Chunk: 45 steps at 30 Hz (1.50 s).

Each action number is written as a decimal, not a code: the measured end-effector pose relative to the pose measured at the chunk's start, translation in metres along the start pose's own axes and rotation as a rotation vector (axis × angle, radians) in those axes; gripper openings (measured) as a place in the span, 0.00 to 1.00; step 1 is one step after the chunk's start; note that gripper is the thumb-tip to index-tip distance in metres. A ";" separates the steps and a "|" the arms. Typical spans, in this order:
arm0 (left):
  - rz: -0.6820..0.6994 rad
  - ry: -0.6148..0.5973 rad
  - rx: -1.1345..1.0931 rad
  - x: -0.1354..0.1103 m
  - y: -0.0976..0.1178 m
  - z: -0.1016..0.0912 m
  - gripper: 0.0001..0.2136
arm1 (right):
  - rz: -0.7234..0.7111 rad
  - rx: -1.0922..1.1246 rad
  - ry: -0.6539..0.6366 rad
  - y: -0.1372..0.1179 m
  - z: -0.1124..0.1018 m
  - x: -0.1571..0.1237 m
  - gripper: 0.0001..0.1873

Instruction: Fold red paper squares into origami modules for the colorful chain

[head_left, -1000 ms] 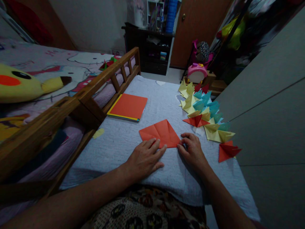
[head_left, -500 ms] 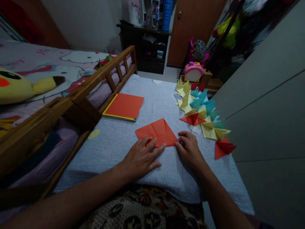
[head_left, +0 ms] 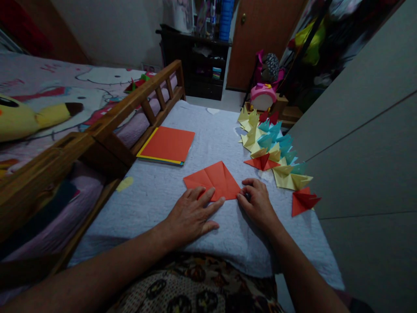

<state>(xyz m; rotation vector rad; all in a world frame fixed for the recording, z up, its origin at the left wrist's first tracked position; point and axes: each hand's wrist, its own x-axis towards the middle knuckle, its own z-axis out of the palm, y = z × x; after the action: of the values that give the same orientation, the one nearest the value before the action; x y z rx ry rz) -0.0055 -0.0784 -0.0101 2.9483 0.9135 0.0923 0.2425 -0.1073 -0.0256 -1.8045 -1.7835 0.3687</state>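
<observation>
A creased sheet of red origami paper (head_left: 216, 178), folded into a kite-like shape, lies flat on the cloth-covered surface before me. Spread across its near left edge is my left hand (head_left: 193, 213), fingers stretched out and pressing it down. My right hand (head_left: 257, 202) is at the paper's right corner, thumb and forefinger pinched on the tip. To the right stand several folded paper pieces, among them yellow ones (head_left: 286, 174), blue ones (head_left: 269, 141) and a red one (head_left: 303, 201). Farther left rests a stack of coloured paper (head_left: 169, 145) with a red sheet on top.
A wooden rail (head_left: 130, 104) runs along the left, beside a bed with a yellow plush toy (head_left: 29, 117). A pale cabinet panel (head_left: 368, 174) borders the right. At the back are a dark shelf unit (head_left: 192, 65), a brown door (head_left: 250, 43) and a pink toy (head_left: 263, 96).
The view has shifted slightly, so everything appears a little farther left. Both hands keep nearly the same places on the red paper.
</observation>
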 end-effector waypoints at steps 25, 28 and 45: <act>0.114 -0.030 -0.064 0.002 -0.004 0.010 0.30 | -0.009 0.011 0.035 0.000 0.000 0.000 0.06; 0.116 -0.028 -0.065 0.002 -0.004 0.011 0.30 | -0.001 0.001 0.026 -0.002 0.000 0.000 0.06; 0.117 0.000 -0.069 0.002 -0.004 0.013 0.29 | 0.001 0.023 0.057 0.014 -0.009 0.000 0.07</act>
<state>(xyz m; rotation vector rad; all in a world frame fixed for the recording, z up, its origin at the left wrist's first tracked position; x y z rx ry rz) -0.0050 -0.0738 -0.0233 2.9355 0.7215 0.1261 0.2588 -0.1086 -0.0268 -1.7829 -1.7321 0.3332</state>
